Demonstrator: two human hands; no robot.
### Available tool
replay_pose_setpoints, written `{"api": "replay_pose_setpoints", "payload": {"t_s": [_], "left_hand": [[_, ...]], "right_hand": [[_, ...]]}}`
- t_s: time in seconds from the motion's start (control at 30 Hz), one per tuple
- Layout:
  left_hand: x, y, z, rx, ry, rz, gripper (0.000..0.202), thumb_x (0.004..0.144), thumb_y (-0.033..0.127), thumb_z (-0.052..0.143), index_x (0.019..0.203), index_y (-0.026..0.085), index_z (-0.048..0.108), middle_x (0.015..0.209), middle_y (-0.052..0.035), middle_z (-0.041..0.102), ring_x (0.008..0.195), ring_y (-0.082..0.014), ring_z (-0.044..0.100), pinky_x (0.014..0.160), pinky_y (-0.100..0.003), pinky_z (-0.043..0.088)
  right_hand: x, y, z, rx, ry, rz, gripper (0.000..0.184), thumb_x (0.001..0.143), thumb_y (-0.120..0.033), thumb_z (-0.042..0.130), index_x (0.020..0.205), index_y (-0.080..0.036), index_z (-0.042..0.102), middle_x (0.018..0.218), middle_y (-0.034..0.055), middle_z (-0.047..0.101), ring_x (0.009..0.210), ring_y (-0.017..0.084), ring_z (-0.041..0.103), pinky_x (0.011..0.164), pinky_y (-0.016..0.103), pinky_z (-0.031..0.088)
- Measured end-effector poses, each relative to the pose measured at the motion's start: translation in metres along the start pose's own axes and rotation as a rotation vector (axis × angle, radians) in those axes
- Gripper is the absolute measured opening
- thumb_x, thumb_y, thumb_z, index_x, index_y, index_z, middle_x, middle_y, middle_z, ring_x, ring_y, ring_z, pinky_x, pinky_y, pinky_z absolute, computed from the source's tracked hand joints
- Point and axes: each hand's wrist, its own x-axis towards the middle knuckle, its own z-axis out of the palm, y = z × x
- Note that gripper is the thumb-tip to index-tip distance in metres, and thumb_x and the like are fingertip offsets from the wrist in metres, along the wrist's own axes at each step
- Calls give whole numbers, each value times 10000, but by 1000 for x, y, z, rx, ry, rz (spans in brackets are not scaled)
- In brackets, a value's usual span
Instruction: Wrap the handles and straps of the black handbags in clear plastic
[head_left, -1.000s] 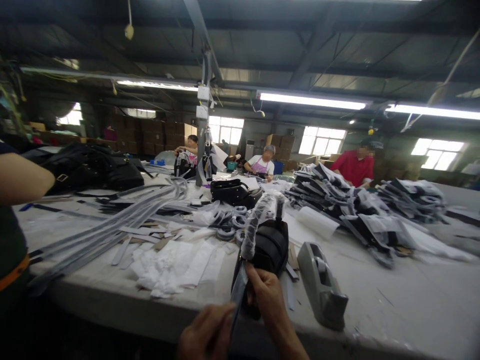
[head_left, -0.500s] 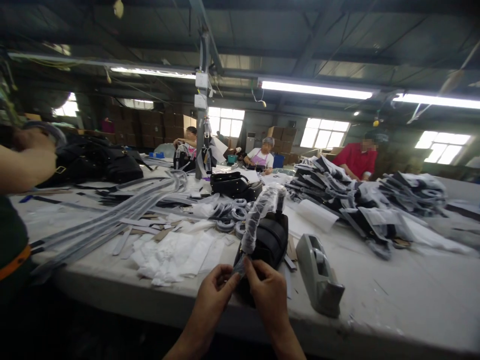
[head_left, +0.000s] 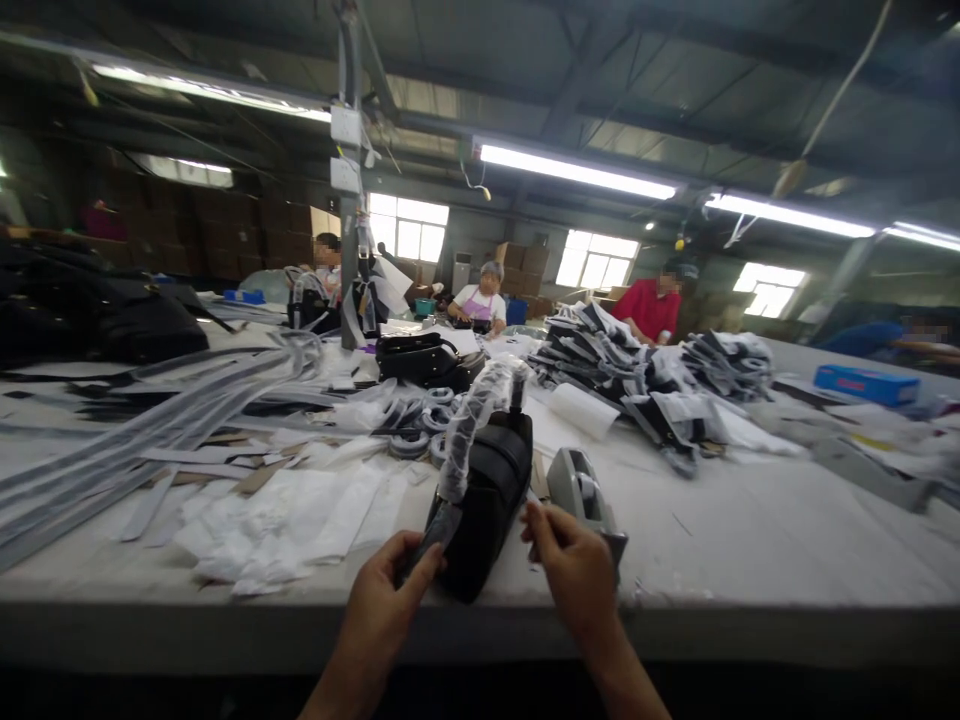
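A black handbag (head_left: 487,490) stands near the table's front edge, its handle (head_left: 472,420) wrapped in clear bubble film. My left hand (head_left: 386,595) is closed on the lower end of the wrapped handle at the bag's left side. My right hand (head_left: 574,565) is to the right of the bag, fingers pinched together, beside the grey tape dispenser (head_left: 585,495). What the right fingers pinch is too small to make out.
White paper sheets (head_left: 285,525) and grey straps (head_left: 150,420) lie at the left. Tape rolls (head_left: 412,430) and another black bag (head_left: 424,358) lie behind. Piles of wrapped parts (head_left: 645,375) fill the right; a blue box (head_left: 866,383) lies far right. Other people work at the far side.
My hands have parted: the right hand left the handle and moved right toward the tape dispenser, while the left kept its hold. The view swung right; the person at the left left the frame.
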Motion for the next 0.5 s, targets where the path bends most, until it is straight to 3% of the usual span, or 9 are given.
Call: {"api": "replay_pose_setpoints", "payload": {"t_s": [0.07, 0.1, 0.13, 0.2, 0.33, 0.4, 0.5], "left_hand": [[0, -1, -1, 12, 2, -2, 350, 764, 521, 681, 828, 177, 691, 764, -28, 742, 788, -219, 670, 720, -255, 473], [0, -2, -1, 11, -2, -6, 353, 759, 524, 683, 832, 179, 693, 769, -28, 743, 796, -223, 670, 726, -257, 473], [0, -2, -1, 9, -3, -10, 359, 752, 529, 687, 833, 179, 696, 770, -28, 744, 798, -227, 671, 724, -258, 474], [0, -4, 0, 4, 3, -20, 387, 728, 550, 699, 835, 179, 697, 777, -31, 747, 794, -235, 673, 706, -261, 480], [0, -6, 3, 5, 52, -33, 438, 683, 591, 720, 829, 179, 696, 771, -31, 756, 776, -243, 682, 684, -264, 490], [-1, -6, 3, 16, 73, -28, 444, 676, 609, 717, 814, 188, 697, 758, -26, 760, 776, -248, 690, 694, -268, 495], [-1, -5, 2, 33, 85, -21, 462, 658, 640, 712, 799, 201, 698, 752, -22, 764, 794, -261, 697, 700, -274, 504]], "right_hand": [[14, 27, -34, -133, 226, 42, 381, 826, -540, 549, 947, -229, 733, 910, 75, 751, 890, 275, 682, 810, 351, 488], [22, 42, -50, -168, 300, 63, 409, 792, -521, 574, 1019, -216, 726, 1088, 107, 723, 1083, 314, 621, 958, 402, 427], [29, 55, -62, -155, 316, 97, 439, 752, -496, 605, 1046, -193, 724, 1233, 132, 664, 1226, 333, 527, 1063, 426, 337], [41, 78, -77, -132, 307, 164, 412, 677, -476, 659, 923, -161, 759, 1317, 166, 609, 1311, 371, 439, 1127, 457, 242], [49, 99, -80, 7, 220, 289, 341, 640, -533, 692, 657, -202, 772, 1068, 138, 745, 1205, 374, 554, 1060, 455, 344], [48, 97, -77, 114, 189, 327, 394, 650, -570, 683, 691, -192, 786, 979, 125, 769, 1130, 347, 615, 954, 420, 444], [46, 86, -77, 263, 192, 362, 478, 636, -588, 702, 793, -145, 793, 1005, 145, 762, 1120, 338, 627, 817, 373, 516]]}}
